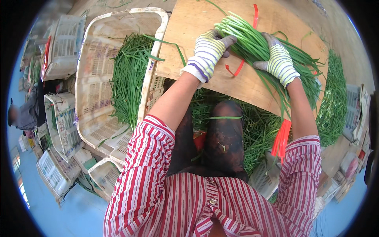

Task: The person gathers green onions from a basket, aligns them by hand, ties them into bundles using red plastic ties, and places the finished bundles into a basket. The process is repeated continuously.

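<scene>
A bunch of garlic chives (252,41) lies across a wooden board (189,23), its pale cut ends toward the far left and its green leaves spreading to the near right. My left hand (210,51), in a striped knit glove, is closed at the near side of the pale ends, its fingertips partly hidden. Around the middle of the bunch curls my right hand (279,59) in a matching glove, thumb on the near side. A red tie strip (235,69) sticks out from under the bunch, and another red strip end (256,15) shows beyond it.
Left of the board stands a large white plastic basket (89,79) with chives (130,79) inside. More red strips (281,136) hang below the board's near edge. Loose greens (333,98) are heaped at right and around my legs. A person (27,112) is at far left.
</scene>
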The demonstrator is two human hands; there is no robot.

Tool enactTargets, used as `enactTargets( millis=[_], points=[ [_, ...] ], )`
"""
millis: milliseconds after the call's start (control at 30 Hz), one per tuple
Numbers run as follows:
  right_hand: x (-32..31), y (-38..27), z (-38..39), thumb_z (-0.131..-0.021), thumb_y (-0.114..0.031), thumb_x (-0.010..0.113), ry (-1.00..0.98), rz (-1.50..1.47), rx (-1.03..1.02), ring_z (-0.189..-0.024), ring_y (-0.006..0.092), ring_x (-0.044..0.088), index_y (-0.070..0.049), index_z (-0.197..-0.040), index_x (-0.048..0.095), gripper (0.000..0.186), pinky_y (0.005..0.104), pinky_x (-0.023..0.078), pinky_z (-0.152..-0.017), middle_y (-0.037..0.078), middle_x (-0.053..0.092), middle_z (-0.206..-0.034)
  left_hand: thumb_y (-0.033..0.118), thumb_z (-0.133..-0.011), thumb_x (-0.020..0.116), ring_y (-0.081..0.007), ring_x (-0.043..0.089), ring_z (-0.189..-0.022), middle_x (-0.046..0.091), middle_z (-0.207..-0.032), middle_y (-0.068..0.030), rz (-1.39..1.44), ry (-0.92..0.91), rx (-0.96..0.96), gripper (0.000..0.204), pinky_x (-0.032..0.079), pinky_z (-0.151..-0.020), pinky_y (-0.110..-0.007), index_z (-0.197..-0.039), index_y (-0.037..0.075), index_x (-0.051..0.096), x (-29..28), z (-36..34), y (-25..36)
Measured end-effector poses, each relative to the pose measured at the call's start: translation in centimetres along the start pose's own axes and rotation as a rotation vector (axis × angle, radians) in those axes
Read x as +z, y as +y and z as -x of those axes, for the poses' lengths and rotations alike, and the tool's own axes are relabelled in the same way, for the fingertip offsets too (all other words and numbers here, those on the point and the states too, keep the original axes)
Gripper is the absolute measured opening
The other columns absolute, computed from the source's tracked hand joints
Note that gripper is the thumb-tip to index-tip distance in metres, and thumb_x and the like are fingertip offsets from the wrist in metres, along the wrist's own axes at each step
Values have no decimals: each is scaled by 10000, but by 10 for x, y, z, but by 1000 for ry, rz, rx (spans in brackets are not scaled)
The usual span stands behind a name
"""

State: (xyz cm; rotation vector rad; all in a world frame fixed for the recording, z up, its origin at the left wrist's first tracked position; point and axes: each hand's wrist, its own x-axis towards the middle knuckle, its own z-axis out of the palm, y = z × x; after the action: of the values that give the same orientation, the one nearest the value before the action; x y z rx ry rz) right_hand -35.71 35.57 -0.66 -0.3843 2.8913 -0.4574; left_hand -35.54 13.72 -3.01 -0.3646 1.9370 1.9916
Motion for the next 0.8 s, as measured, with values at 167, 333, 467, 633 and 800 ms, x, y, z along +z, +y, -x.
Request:
enactTargets(
  millis=[167, 333, 467, 633, 800],
  points=[
    [2, 0, 0, -528, -307, 797, 20, 12, -12, -1176, 361, 446, -21, -1300, 388, 919, 389, 358, -1016, 227, 457, -1274, 228, -754, 716, -73, 466, -480, 561, -619, -13, -38, 20, 25, 282, 375, -417, -222, -929, 21, 639, -6, 0, 0],
    [5, 3, -2, -534, -318, 792, 18, 3, -23, -1182, 357, 443, -15, -1299, 390, 916, 388, 357, -1017, 224, 453, -1280, 266, -776, 667, -85, 420, -460, 462, -565, 20, 120, 310, 48, 211, 390, -465, -262, -817, 70, 598, -53, -10, 0],
    [1, 6, 2, -536, -318, 790, 20, 17, 18, -1188, 356, 439, -14, -1296, 395, 909, 386, 356, -1018, 224, 450, -1286, 220, -836, 596, -76, 352, -442, 376, -535, 60, 796, 357, 270, 143, 395, -527, -263, -746, 127, 536, -128, -24, 17],
    [2, 0, 0, -531, -300, 787, 52, 2, -34, -1188, 356, 440, -16, -1295, 397, 904, 385, 363, -1010, 226, 462, -1273, 136, -821, 600, -111, 488, -562, 524, -640, 15, 1123, -82, 656, 87, 439, -563, -275, -738, 115, 581, -175, 9, 113],
    [0, 6, 1, -512, -288, 791, 33, -63, -28, -1150, 370, 465, -11, -1291, 399, 915, 391, 377, -987, 233, 466, -1268, 240, -793, 590, -220, 577, -715, 591, -758, -92, 356, -533, 941, 181, 468, -672, -345, -863, 73, 592, -16, 36, 138]
  ],
)
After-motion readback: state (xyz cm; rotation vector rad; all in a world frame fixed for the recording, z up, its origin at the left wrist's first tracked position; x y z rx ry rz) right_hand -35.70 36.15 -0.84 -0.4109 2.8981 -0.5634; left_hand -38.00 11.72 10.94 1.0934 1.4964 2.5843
